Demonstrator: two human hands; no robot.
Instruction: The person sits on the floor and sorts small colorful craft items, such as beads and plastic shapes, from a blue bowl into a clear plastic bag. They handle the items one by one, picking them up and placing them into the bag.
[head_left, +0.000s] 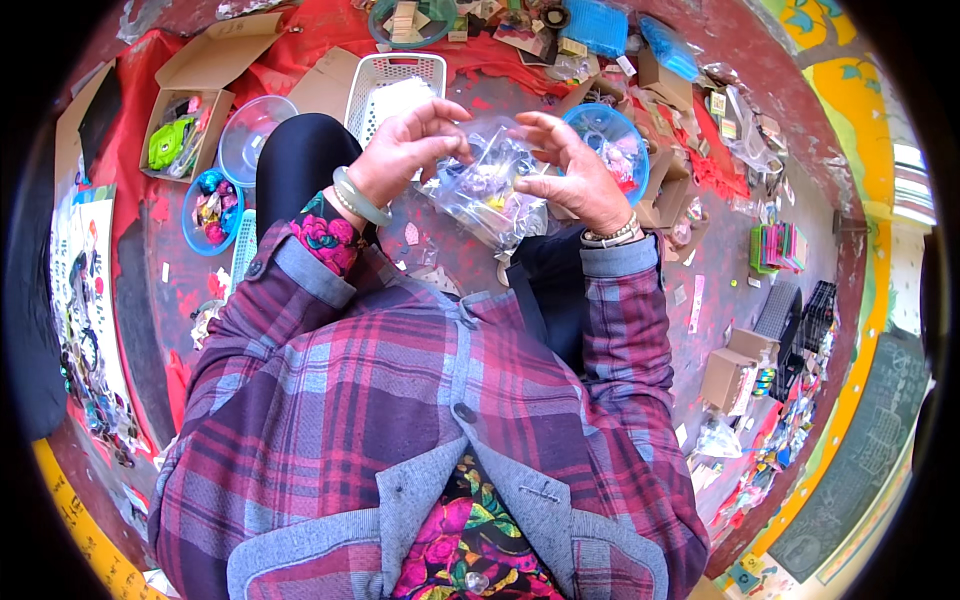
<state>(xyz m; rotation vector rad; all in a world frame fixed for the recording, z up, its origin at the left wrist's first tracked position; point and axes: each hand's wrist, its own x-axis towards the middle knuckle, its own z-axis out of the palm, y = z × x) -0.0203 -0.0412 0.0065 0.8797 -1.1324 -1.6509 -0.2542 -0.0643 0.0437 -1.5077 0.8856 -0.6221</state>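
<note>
A crinkled clear plastic bag (488, 205) is between my two hands, over the gap between my knees. Small purplish and yellow items show through it, too blurred by the shiny film to name. My left hand (412, 150), with a pale bangle at its wrist, has curved fingers and thumb at the bag's upper left edge. On the other side, my right hand (578, 172) grips the bag, its thumb against the film and its forefinger raised near the top. The film hides some of the fingertips.
A white basket (397, 66) stands ahead. Left are an open cardboard box (185, 128), a clear basin (240, 138) and a blue tub (212, 212) of colourful bundles. Right are a blue basin (640, 150), a green-and-pink basket (778, 248) and small cartons (728, 380). Scraps litter the red floor.
</note>
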